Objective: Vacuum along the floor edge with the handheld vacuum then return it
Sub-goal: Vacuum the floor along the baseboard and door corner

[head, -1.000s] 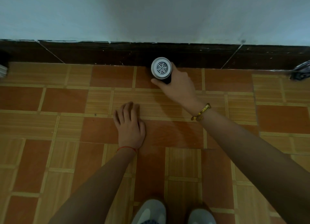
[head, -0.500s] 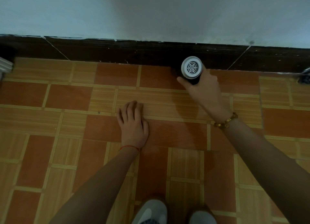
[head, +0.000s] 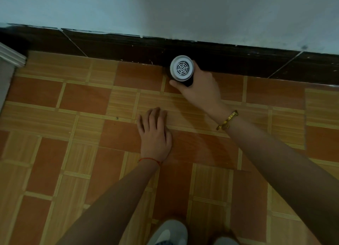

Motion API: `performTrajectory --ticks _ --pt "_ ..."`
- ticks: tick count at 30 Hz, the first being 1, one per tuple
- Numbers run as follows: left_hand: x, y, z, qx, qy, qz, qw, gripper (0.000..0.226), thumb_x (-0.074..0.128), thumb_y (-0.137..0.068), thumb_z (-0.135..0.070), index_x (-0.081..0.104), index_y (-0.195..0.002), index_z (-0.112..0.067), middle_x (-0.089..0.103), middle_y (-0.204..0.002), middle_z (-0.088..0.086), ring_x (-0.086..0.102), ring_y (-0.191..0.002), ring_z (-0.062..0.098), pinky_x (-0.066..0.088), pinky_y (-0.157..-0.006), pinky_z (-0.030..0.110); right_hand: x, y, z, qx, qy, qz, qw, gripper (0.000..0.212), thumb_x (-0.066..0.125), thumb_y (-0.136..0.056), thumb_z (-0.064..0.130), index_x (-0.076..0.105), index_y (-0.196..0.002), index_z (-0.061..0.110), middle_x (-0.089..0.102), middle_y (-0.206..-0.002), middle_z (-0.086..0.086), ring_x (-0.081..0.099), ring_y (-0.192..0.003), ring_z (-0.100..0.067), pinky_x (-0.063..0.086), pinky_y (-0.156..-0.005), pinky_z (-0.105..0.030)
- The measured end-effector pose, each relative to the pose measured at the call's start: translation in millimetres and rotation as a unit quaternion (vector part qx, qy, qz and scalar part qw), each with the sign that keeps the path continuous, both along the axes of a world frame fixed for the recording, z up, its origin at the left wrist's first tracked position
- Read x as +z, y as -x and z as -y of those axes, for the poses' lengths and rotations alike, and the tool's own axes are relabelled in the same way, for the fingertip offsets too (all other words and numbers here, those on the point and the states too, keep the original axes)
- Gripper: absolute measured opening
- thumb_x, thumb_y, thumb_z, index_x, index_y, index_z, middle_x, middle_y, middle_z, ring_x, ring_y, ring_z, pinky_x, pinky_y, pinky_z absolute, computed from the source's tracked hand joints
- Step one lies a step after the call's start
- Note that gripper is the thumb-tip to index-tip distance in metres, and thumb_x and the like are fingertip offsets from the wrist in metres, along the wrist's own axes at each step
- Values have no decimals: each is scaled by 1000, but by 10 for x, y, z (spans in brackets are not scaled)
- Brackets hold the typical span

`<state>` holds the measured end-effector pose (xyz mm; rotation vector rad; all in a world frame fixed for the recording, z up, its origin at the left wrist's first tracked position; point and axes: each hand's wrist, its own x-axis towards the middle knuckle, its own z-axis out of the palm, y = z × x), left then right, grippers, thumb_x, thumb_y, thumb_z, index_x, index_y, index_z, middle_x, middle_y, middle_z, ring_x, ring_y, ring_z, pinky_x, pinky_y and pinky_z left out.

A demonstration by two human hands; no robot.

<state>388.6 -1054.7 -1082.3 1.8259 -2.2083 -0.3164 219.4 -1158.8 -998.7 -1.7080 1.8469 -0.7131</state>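
Note:
The handheld vacuum (head: 181,68) is a dark cylinder with a round white grilled end cap facing up at me. It stands nose-down at the line where the tiled floor meets the dark skirting board (head: 117,46). My right hand (head: 200,90) grips its body from the right, thumb curled under the near side. My left hand (head: 155,133) rests flat on the floor tiles, fingers straight and pointing toward the wall, well short of the vacuum.
A pale blue wall (head: 165,12) rises above the skirting. White moulded trim (head: 11,57) juts in at the far left edge. My two light shoes (head: 167,232) show at the bottom. Orange and wood-pattern tiles (head: 55,134) cover the floor.
The vacuum and my right hand slid right along the skirting, then the view swung and tilted; they now sit about midway again. My left hand stays planted on the floor.

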Motion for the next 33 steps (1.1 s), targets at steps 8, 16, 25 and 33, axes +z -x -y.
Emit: performTrajectory --ticks 8,16,25,33 --pt "-25 -9 3 -2 1 3 1000 52 41 -88 -28 45 -139 -16 42 -148 8 33 -141 28 16 -117 60 -34 -412 272 63 -8 -7 998 68 64 -79 61 45 -135 28 67 -120 4 63 -109 -22 53 -85 -39" --pt "-12 -9 7 -2 -4 -2 1000 51 42 -89 -27 46 -138 -17 42 -147 7 32 -141 28 17 -117 59 -41 -174 128 29 2 -2 1000 70 65 -79 60 44 -138 27 66 -122 4 62 -110 -20 54 -84 -36" --pt "-21 -7 -4 3 1 -15 1000 49 42 -89 -27 45 -137 -18 43 -146 7 33 -140 28 15 -119 58 74 670 -378 -71 -3 -22 997 73 68 -81 55 46 -139 17 66 -122 -3 61 -112 -20 49 -83 -29" --pt "69 -45 -22 -7 -20 -14 1000 48 38 -92 -24 43 -139 -17 42 -147 8 30 -141 27 16 -119 58 83 598 -474 -83 -17 13 996 69 69 -80 55 49 -136 20 65 -123 1 58 -114 -15 39 -79 -9"
